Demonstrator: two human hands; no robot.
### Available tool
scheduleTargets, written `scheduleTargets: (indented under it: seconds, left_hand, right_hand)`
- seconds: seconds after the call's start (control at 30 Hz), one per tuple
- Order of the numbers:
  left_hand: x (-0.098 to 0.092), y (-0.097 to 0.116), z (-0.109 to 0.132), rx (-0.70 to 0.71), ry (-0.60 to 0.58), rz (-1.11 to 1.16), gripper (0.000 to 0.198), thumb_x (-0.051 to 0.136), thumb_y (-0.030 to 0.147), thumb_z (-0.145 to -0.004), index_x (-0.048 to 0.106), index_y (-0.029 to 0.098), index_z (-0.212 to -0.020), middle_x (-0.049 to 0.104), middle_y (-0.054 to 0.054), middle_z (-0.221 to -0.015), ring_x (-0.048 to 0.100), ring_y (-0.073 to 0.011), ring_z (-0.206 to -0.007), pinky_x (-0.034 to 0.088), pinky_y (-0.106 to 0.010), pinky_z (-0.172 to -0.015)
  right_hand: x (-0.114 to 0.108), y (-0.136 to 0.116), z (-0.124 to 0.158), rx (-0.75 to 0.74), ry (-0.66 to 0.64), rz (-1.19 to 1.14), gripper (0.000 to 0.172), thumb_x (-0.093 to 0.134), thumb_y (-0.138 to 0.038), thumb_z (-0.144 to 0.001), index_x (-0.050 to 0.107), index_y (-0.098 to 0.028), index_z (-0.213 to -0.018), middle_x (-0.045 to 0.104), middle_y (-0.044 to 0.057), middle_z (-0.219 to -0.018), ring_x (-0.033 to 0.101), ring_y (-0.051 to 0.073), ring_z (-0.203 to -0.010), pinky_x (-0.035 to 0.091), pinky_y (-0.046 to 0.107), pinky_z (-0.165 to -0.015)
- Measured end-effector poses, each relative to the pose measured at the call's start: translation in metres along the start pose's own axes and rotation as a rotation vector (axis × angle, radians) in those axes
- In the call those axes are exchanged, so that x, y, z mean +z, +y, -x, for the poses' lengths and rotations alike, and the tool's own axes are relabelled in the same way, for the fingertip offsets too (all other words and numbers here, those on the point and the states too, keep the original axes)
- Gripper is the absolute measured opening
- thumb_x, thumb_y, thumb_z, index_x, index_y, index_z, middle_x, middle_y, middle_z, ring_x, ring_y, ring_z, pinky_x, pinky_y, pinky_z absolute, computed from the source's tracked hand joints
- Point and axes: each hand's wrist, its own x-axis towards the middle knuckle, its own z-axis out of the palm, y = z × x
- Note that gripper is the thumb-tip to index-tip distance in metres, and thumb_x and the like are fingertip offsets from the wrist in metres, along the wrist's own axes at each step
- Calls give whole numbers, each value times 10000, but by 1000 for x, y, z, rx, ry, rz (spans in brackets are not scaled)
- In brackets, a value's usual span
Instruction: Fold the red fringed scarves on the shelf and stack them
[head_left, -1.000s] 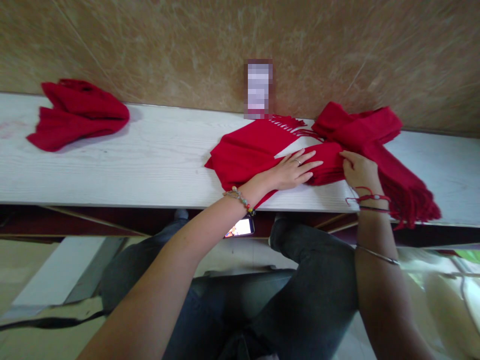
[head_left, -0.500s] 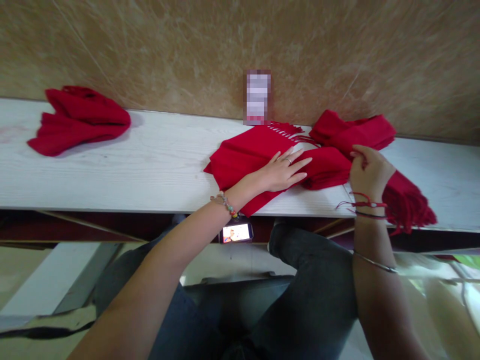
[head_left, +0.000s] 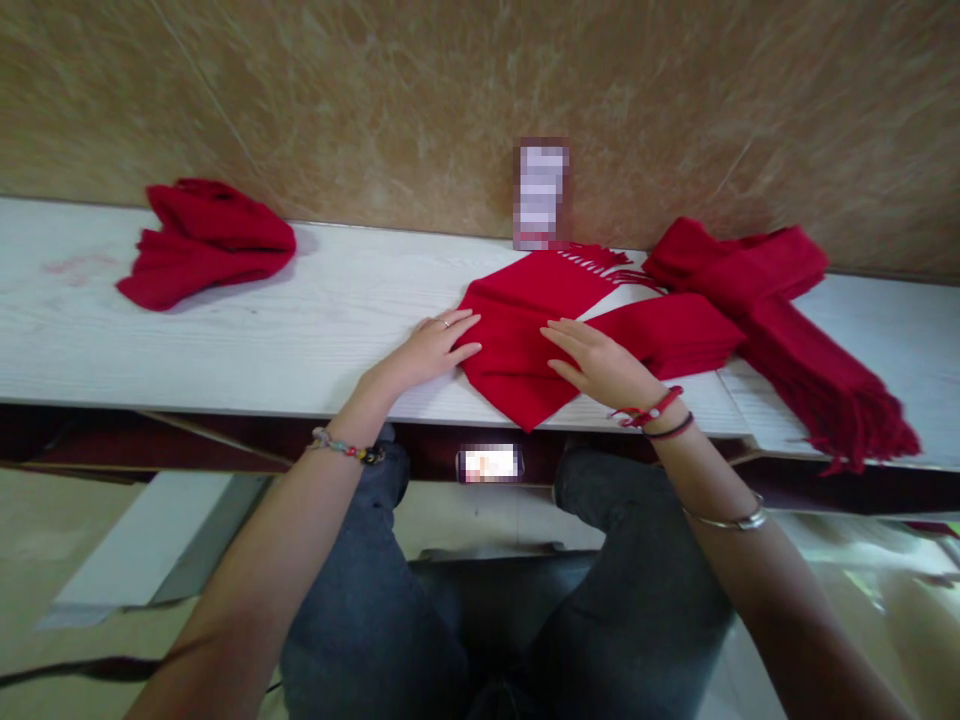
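Red folded scarf (head_left: 525, 330) lies flat on the pale wood table (head_left: 225, 340), mid-scene. My left hand (head_left: 427, 350) rests open-fingered at its left edge; my right hand (head_left: 600, 365) presses flat on it, fingers spread. Pixelated blocks hide one object by the wall and another beneath the table's near edge. A scarf stack (head_left: 772, 300) sits right, a scarf heap (head_left: 206, 240) far left, against a tan marbled wall (head_left: 375, 100).
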Motion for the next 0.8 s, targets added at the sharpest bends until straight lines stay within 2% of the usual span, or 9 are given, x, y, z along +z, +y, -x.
scheduleTargets:
  seconds: [0.1, 0.2, 0.33, 0.4, 0.47, 0.57, 0.7, 0.8]
  left_hand:
    - [0, -5, -2, 32, 42, 10, 494, 398, 408, -886, 479, 133, -1288, 499, -106, -1319, 450, -206, -1223, 322, -328, -1051]
    - [-5, -8, -3, 33, 38, 11, 464, 394, 396, -889, 522, 126, -1243, 537, -102, -1270, 478, -204, -1189, 334, -323, -1043]
    - [-6, -16, -5, 1, -49, -5, 476, 304, 225, -896, 423, 148, -1350, 445, -64, -1393, 373, -183, -1295, 253, -321, -1100]
    - [-5, -17, -7, -5, -79, -22, 502, 307, 153, -860, 431, 181, -1346, 373, -22, -1451, 288, -186, -1349, 205, -334, -1123]
    - [-6, -16, -10, 4, -103, -11, 492, 331, 151, -842, 462, 195, -1315, 318, 2, -1482, 222, -201, -1379, 182, -356, -1131]
    - [-9, -10, -12, 7, -148, 34, 449, 369, 190, -842, 480, 219, -1276, 366, 2, -1457, 207, -217, -1385, 182, -434, -1122]
    - [-12, -1, -13, -33, -118, 22, 510, 383, 71, -762, 498, 253, -1225, 467, -1, -1384, 333, -214, -1330, 78, -564, -1101]
    - [-9, 3, -13, -32, -67, 11, 648, 379, 12, -702, 443, 285, -1286, 510, 3, -1338, 430, -191, -1258, 24, -562, -1103]
  right_hand:
    - [12, 3, -3, 64, -91, 0, 482, 447, -307, -892, 463, -54, -1302, 508, 198, -1319, 447, 269, -1253, 383, 447, -1040]
    - [15, 15, 1, 124, -127, -53, 506, 371, -348, -920, 431, -52, -1326, 488, 201, -1338, 462, 259, -1244, 381, 441, -1042]
    - [11, 26, 11, 97, -156, -100, 541, 388, -405, -908, 403, -103, -1357, 418, 172, -1405, 375, 250, -1309, 330, 457, -1077]
    - [10, 28, 14, 63, -178, -107, 585, 445, -430, -881, 385, -121, -1374, 377, 159, -1435, 331, 251, -1334, 317, 459, -1085]
    - [11, 27, 15, 53, -180, -101, 613, 477, -432, -863, 380, -111, -1377, 364, 162, -1442, 324, 254, -1338, 314, 453, -1089]
    - [13, 26, 14, 53, -163, -90, 593, 476, -405, -866, 405, -85, -1360, 389, 174, -1424, 335, 254, -1332, 310, 444, -1095]
    - [15, 26, 12, 63, -151, -84, 548, 473, -385, -867, 427, -131, -1351, 451, 143, -1387, 371, 253, -1311, 340, 464, -1075]
    - [16, 26, 12, 85, -132, -76, 527, 483, -380, -863, 444, -158, -1340, 486, 132, -1357, 402, 261, -1290, 364, 483, -1053]
